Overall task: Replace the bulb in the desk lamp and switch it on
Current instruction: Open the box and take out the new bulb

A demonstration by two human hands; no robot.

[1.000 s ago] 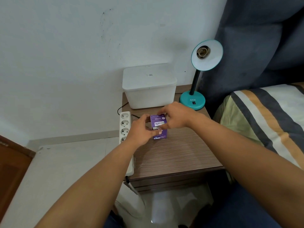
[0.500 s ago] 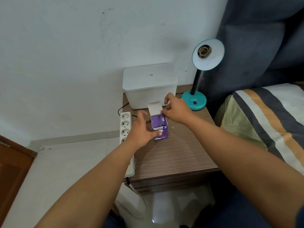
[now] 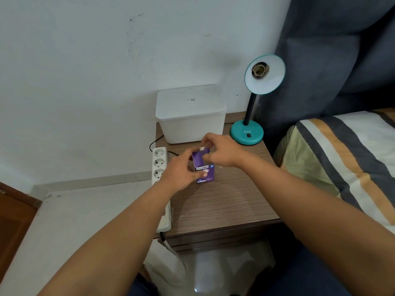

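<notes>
Half a second ago the white top flap of the purple bulb box [image 3: 203, 167] stood raised and plainly open; now the right hand [image 3: 222, 152] has dropped onto the box's open top, its fingers curled and pinched at the mouth, with only a small white edge showing beneath them. The left hand [image 3: 181, 169] is wrapped round the box's side, thumb pressed across the front label, holding it upright just above the surface [image 3: 213, 206]. That suggests the box is open and the new bulb is about to be drawn out, so the task is at an early stage: the desk lamp [image 3: 254, 99] stands at the back right corner, well apart from the hands, its socket [image 3: 259, 70] bare, with no bulb fitted. The bulb itself cannot be seen, and the right fingers hide the box's mouth, so whether they grip the bulb, the flap or nothing is unclear; it is probably the flap. The switch on the lamp's base is too small to read.
</notes>
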